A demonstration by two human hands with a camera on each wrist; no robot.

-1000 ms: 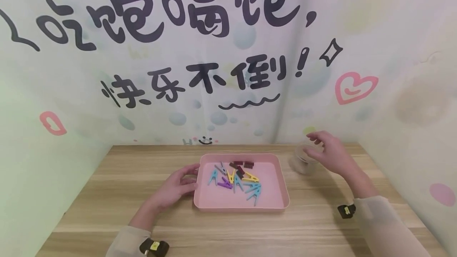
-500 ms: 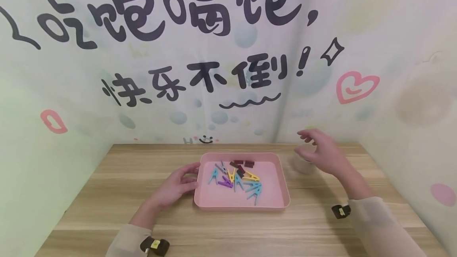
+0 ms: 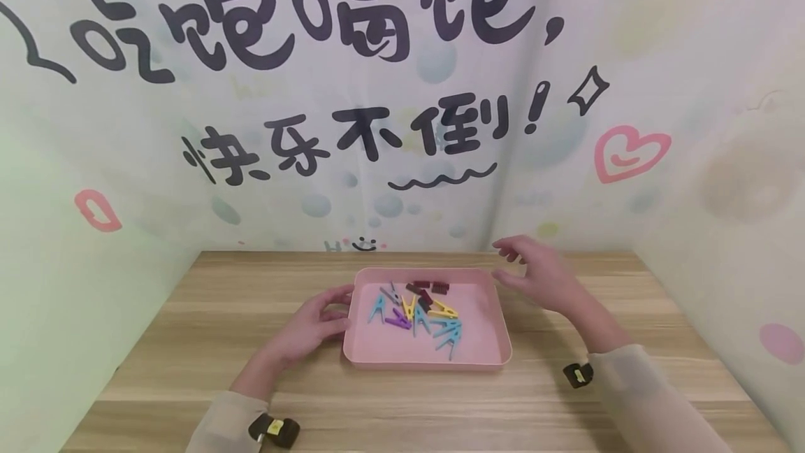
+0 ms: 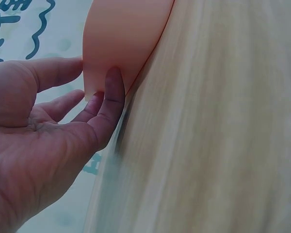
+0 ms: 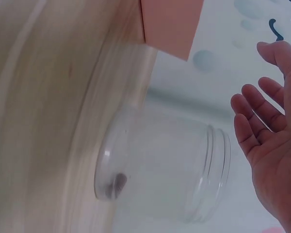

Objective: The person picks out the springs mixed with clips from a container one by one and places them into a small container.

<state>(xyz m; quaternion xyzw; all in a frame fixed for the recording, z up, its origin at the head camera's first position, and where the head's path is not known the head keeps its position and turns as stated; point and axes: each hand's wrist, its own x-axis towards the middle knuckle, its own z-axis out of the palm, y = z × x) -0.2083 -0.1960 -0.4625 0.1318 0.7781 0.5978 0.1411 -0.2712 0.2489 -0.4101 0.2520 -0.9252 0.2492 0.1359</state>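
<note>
On the table sits a pink tray [image 3: 402, 352]. Inside lie several plastic clothes pegs: light blue [image 3: 422, 320], yellow [image 3: 445, 311], purple [image 3: 399, 320] and grey. Several small dark brown ridged pieces [image 3: 440, 288] are grouped towards the tray's back. My left hand [image 3: 308, 331] touches the tray's left wall with relaxed fingers, seen close up in the left wrist view. Above the tray's back right corner hovers my right hand [image 3: 544, 278], fingers loosely bent and holding nothing. A clear jar [image 5: 165, 165] with a small dark thing at its bottom [image 5: 118, 183] stands beside it, hidden by the hand in the head view.
The wooden table [image 3: 220, 313] meets a printed fabric wall [image 3: 283, 222] at its back edge, close behind the tray. More fabric hangs along both sides. Black straps with small devices sit on both wrists.
My right hand has moved left, from over the clear jar to the tray's back right corner. My left hand and the tray have stayed in place.
</note>
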